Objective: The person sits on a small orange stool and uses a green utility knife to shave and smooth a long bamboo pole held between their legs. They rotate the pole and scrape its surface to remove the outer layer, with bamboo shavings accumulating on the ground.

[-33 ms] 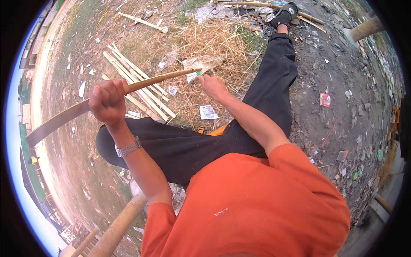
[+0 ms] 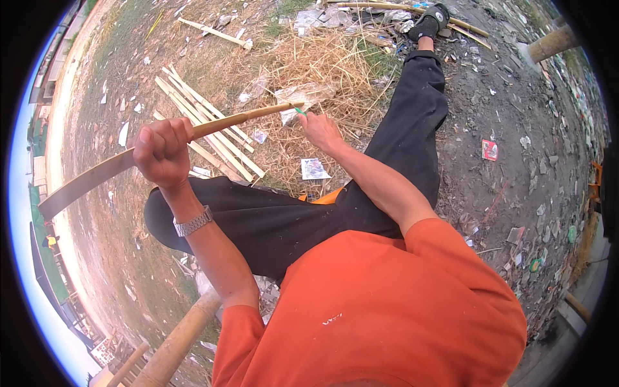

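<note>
A long bamboo strip [image 2: 97, 175], broad and flat at its lower left end and thinner toward the other, slants above my bent leg. My left hand [image 2: 161, 151] is closed in a fist around its middle, with a metal watch on the wrist. By the thin end, my right hand [image 2: 319, 132] is closed on a small green object [image 2: 300, 111], mostly hidden by the fingers, so its kind is unclear. The green part is beside the strip's tip; whether they touch cannot be made out. Beyond my left hand, several pale split bamboo strips [image 2: 245, 155] lie on the ground.
Curly shavings [image 2: 329, 58] are heaped between my legs. Thick bamboo poles stand at the upper right [image 2: 553, 44] and lower left [image 2: 180, 338]. An orange thing [image 2: 330, 197] pokes out beside my thigh. Scraps of paper and plastic litter the soil.
</note>
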Demonstrator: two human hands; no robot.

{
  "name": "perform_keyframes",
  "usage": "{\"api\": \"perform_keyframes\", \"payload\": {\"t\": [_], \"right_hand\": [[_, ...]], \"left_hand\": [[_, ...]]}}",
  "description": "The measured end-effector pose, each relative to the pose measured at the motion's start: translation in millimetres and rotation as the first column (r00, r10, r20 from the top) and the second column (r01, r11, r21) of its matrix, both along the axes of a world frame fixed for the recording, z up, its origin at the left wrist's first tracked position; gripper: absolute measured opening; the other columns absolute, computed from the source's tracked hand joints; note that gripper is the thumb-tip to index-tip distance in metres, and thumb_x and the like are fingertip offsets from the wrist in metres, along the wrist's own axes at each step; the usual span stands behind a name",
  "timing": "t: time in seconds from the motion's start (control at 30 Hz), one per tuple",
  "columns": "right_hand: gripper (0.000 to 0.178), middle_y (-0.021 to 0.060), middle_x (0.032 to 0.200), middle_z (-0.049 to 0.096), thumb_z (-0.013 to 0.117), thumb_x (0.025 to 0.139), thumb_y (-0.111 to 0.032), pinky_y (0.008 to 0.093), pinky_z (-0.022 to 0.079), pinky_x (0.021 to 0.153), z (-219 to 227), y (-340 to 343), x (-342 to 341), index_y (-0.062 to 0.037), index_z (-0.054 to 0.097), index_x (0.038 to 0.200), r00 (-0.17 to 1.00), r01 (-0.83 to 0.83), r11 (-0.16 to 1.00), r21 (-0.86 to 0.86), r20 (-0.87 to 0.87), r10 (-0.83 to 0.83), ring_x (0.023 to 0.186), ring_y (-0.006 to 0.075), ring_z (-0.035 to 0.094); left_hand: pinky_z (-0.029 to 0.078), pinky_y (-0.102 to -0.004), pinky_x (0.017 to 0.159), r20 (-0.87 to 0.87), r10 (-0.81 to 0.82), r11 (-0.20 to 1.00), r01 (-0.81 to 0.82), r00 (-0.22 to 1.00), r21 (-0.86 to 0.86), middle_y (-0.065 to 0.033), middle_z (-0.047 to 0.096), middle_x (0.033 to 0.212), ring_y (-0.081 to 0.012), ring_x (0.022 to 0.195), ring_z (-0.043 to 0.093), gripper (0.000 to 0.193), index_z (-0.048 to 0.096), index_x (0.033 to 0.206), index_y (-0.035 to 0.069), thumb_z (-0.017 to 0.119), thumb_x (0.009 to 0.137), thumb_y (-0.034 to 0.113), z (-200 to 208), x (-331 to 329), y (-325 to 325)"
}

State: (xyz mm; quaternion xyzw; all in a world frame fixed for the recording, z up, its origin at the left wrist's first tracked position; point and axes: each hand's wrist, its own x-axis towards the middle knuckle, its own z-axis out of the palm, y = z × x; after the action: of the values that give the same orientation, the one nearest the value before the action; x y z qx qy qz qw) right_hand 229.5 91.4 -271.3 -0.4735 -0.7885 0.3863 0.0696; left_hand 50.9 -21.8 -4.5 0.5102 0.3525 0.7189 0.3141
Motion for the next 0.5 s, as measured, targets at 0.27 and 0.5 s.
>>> {"api": "perform_keyframes", "payload": {"t": [0.27, 0.5], "right_hand": [[0.049, 0.026, 0.086, 0.063, 0.034, 0.096, -0.042, 0.0516, 0.048, 0.075, -46.5, 4.3, 7.2, -0.0011, 0.06, 0.094, 0.996, 0.051, 0.998, 0.039, 0.064, -0.053, 0.086, 0.042, 0.061], [0.05, 0.0218, 0.096, 0.064, 0.038, 0.094, -0.043, 0.0475, 0.049, 0.082, -96.9, 17.4, -0.8, -0.0012, 0.063, 0.101, 0.964, 0.132, 0.989, -0.063, 0.241, -0.113, 0.093, 0.0376, 0.062]], "left_hand": [[0.023, -0.03, 0.045, 0.011, 0.015, 1.0, -0.015, 1.0, 0.002, 0.0021, 0.02, 0.044, -0.0102, 0.04, 0.017, 0.047, 0.02, 0.05, 0.015, 0.041, 0.091, 0.022, -1.5, 2.7, 0.8], [0.022, -0.029, 0.039, -0.072, -0.015, 0.999, 0.018, 0.997, 0.036, 0.0023, 0.02, 0.041, -0.0094, 0.034, 0.017, 0.048, 0.021, 0.048, 0.014, 0.041, 0.091, 0.02, 1.8, 9.7, -3.8]]}}
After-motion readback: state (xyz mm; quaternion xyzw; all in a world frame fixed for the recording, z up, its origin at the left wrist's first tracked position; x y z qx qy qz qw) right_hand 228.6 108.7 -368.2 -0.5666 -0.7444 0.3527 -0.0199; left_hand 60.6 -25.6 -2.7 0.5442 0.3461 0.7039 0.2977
